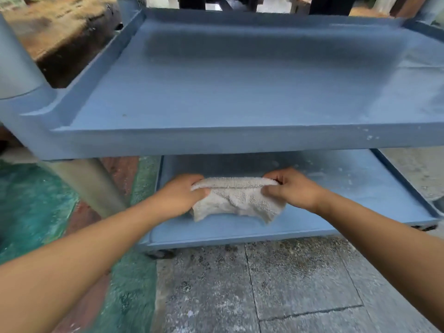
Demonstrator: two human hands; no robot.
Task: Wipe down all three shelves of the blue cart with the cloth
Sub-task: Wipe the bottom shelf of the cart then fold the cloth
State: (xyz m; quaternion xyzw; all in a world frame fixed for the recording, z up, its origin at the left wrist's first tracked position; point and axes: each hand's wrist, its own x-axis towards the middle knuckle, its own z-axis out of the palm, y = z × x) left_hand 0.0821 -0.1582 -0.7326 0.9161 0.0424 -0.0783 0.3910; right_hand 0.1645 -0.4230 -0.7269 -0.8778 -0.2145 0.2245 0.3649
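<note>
Terry-textured, off-white cloth [236, 199] sits lower centre of the frame, stretched between both hands. Nap is loopy and slightly grubby grey-beige; top edge folded over into a straight hem-like ridge, lower edge sagging in two loose corners. Long axis runs left to right across the frame, roughly parallel to the cart's front rim.

Left hand [183, 194] pinches the cloth's left end, fingers curled over the top fold, thumb underneath on the near side. Right hand [292, 187] clamps the right end the same way, knuckles up, fingers bent tight. Both forearms come in bare from the bottom corners, converging toward the cloth, wrists nearly straight.

Cloth hangs just over the lower shelf [360, 186], near its front edge; whether the bottom corners touch the surface I cannot tell. That shelf is blue, dusted with pale specks toward the right.

Upper shelf [240, 92] fills the top half of the frame: blue, raised rim, matte grainy surface, a few white flecks on the front rim at right. Grey post [14, 58] at upper left, another leg [89, 183] below it.

Floor: green-painted patch [31, 200] at left, cracked grey concrete [276, 284] at bottom centre.
</note>
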